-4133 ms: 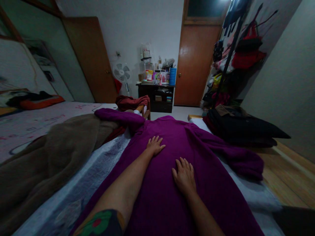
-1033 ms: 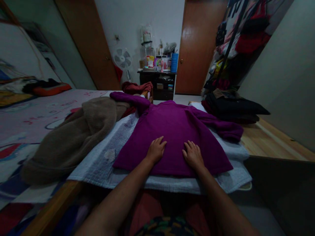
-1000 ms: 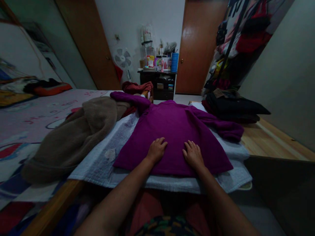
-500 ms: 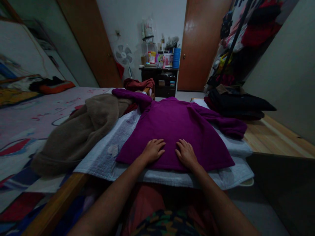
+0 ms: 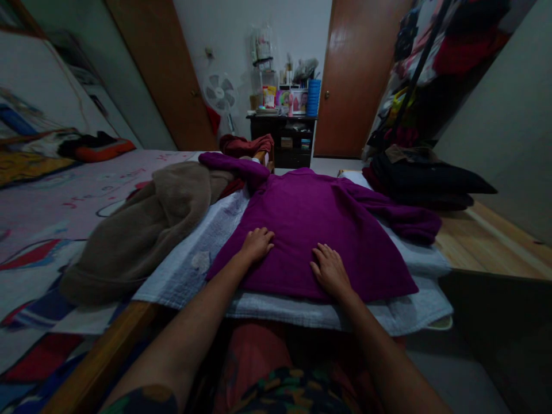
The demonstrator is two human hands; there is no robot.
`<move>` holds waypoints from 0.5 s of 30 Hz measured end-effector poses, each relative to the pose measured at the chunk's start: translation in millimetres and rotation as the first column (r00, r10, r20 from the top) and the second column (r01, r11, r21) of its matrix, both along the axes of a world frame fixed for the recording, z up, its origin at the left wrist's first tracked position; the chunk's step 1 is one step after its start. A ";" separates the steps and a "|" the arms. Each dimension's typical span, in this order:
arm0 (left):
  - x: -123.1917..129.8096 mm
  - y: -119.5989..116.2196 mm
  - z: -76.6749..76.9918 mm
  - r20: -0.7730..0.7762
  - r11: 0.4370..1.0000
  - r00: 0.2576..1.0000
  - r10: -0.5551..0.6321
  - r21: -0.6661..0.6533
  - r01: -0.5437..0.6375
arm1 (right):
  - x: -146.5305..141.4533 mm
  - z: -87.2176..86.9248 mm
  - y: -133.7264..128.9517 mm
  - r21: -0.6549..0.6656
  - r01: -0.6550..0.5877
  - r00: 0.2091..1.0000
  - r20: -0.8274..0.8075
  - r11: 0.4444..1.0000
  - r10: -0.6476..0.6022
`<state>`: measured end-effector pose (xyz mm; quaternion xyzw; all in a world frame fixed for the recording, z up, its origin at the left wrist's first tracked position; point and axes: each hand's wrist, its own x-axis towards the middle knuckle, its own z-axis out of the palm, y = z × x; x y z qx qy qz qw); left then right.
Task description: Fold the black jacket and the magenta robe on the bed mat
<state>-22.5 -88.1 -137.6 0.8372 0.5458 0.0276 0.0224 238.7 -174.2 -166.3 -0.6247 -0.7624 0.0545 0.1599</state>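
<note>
A purple long-sleeved top [image 5: 302, 218] lies spread out in front of me, its hem towards my body and its sleeves out to both sides. Under it is a pale blue quilted cloth [image 5: 276, 307]. My left hand [image 5: 257, 244] rests flat on the left part of the top, fingers stretched out. On its lower middle lies my right hand [image 5: 331, 269], also flat with the fingers slightly apart. Neither hand grips the fabric. The left sleeve reaches over a brown fleecy garment [image 5: 150, 230] beside the cloth.
A bed with a printed sheet [image 5: 107, 178] stretches along the left, edged by a wooden rail [image 5: 103, 351]. To the right, dark folded clothes [image 5: 426, 178] are stacked on a wooden surface [image 5: 500, 241]. Farther back stand a fan [image 5: 221, 93] and a dark cabinet [image 5: 282, 141].
My left hand has slid left and slightly away from me across the top, widening the gap between my hands. My right hand stays almost in place. The view has shifted slightly.
</note>
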 end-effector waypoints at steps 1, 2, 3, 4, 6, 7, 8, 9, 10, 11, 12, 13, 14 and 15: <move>1.6 3.3 1.7 -0.002 1.000 1.000 -0.008 -0.024 0.008 | 0.1 0.4 -0.1 -0.002 0.000 1.000 0.000 1.000 0.000; 3.0 6.4 3.3 -0.002 0.999 1.000 -0.020 -0.042 0.019 | 0.1 0.7 -0.1 -0.003 -0.001 1.000 -0.001 1.000 0.001; 4.2 9.2 5.0 0.001 0.998 1.000 -0.032 -0.053 0.032 | 0.2 1.0 0.0 -0.005 -0.002 1.000 -0.003 1.000 0.002; 5.2 11.6 6.8 0.006 0.998 0.999 -0.040 -0.057 0.040 | 0.3 1.1 0.1 -0.007 -0.002 1.000 -0.004 1.000 0.002; 6.6 15.2 11.5 0.016 0.997 0.999 -0.045 -0.055 0.046 | 0.4 1.0 0.4 -0.010 0.001 1.000 -0.007 1.000 -0.001; 7.1 16.3 14.3 0.020 0.998 0.999 -0.043 -0.049 0.044 | 0.4 0.7 0.6 -0.011 0.001 1.000 -0.007 1.000 -0.001; 7.6 17.0 17.3 0.023 0.998 0.999 -0.040 -0.041 0.041 | 0.5 0.3 0.8 -0.012 0.001 1.000 -0.005 1.000 -0.001; 8.2 17.2 20.1 0.026 0.999 0.999 -0.036 -0.033 0.037 | 0.5 -0.2 1.1 -0.013 0.001 1.000 -0.003 1.000 -0.001; 8.9 17.0 22.5 0.029 0.999 0.999 -0.029 -0.023 0.030 | 0.6 -0.8 1.3 -0.014 0.001 1.000 -0.001 1.000 -0.001; 9.7 16.3 24.2 0.033 1.000 0.999 -0.020 -0.009 0.020 | 0.7 -1.5 1.5 -0.013 0.001 1.000 0.000 1.000 -0.001; 10.6 15.2 25.0 0.040 1.000 0.999 -0.009 0.007 0.008 | 0.7 -2.1 1.6 -0.011 0.002 1.000 0.001 1.000 -0.002; 11.5 13.7 24.7 0.049 1.000 0.999 0.003 0.024 -0.004 | 0.8 -2.7 1.7 -0.009 0.002 1.000 0.001 1.000 -0.002; 12.4 11.7 23.4 0.058 0.999 0.998 0.014 0.038 -0.016 | 0.9 -3.2 1.8 -0.005 0.001 1.000 0.000 1.000 -0.001; 13.1 9.3 21.1 0.064 0.999 0.998 0.022 0.044 -0.025 | 1.0 -3.6 1.8 -0.002 0.000 1.000 -0.001 1.000 0.000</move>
